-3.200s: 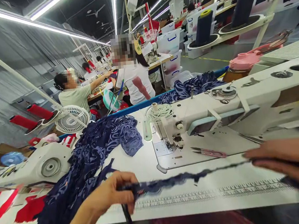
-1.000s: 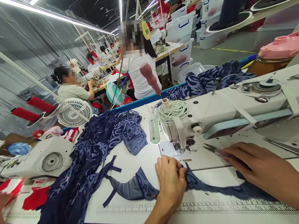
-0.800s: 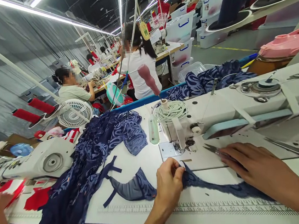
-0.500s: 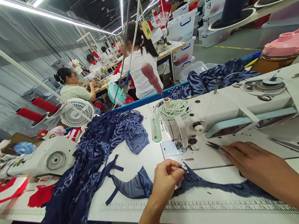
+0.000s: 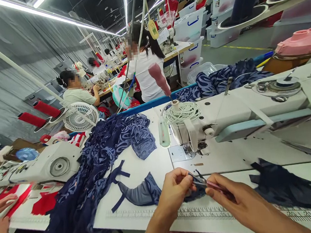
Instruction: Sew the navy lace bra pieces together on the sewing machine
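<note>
My left hand (image 5: pixel 174 190) pinches the middle of a navy lace garment (image 5: pixel 141 193) just above the table's front edge. My right hand (image 5: pixel 233 201) grips small pink-handled thread snips (image 5: pixel 204 182), their blades right at the spot my left fingers hold. One navy cup of the garment lies left of my left hand with straps trailing. Another dark cup (image 5: pixel 288 188) lies to the right on the table. The white sewing machine (image 5: pixel 244 114) stands behind both hands, its needle area (image 5: pixel 195 149) just beyond them.
A big heap of navy patterned lace (image 5: pixel 99 163) covers the table's left. A printed ruler (image 5: pixel 237 211) runs along the front edge. A second machine (image 5: pixel 41 169) and red fabric (image 5: pixel 42 204) sit far left, where another person's hands (image 5: pixel 0 225) work. Co-workers sit behind.
My right hand took the snips off the machine bed and brought them left to my left hand. The garment's right part now lies free on the table.
</note>
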Available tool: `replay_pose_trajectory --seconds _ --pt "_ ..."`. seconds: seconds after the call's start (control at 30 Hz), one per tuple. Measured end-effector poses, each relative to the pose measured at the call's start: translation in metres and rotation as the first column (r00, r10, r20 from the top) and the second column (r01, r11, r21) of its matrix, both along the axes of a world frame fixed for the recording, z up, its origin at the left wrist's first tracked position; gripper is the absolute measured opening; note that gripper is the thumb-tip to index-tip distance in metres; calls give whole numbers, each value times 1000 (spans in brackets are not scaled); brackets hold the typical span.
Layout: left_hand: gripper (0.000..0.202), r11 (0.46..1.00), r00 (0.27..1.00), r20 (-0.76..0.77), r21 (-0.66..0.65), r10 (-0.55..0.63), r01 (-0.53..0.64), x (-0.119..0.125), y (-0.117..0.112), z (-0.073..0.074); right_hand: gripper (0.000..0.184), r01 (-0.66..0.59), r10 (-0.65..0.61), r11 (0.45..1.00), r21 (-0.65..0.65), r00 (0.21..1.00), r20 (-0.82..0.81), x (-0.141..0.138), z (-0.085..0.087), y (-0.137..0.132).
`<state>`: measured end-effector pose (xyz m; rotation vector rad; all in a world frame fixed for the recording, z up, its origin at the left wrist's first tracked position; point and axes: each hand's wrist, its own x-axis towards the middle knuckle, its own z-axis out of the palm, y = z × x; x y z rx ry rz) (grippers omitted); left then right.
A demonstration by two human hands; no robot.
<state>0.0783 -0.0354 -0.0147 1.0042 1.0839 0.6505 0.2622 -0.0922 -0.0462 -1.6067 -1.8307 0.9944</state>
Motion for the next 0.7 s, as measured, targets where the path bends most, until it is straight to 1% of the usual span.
replay_pose_trajectory --seconds 0.07,0.17,0.37,0.57,0.7 --pt "61 1000 1000 19 3 11 -11 1 -2 3 38 28 -28 1000 10 999 39 -7 -2 4" --pt "59 999 999 32 27 40 -41 1 -4 5 41 25 -26 999 25 998 60 -8 -4 8" --pt "55 997 997 50 34 64 -66 2 -8 3 41 29 -32 998 60 998 57 -8 -1 7" --pt "53 994 996 41 71 85 -88 3 -9 -2 42 30 -32 999 28 997 65 -11 -1 7" --pt "50 993 996 22 76 84 -86 3 -11 0 42 31 -31 999 14 998 56 -12 -4 7"
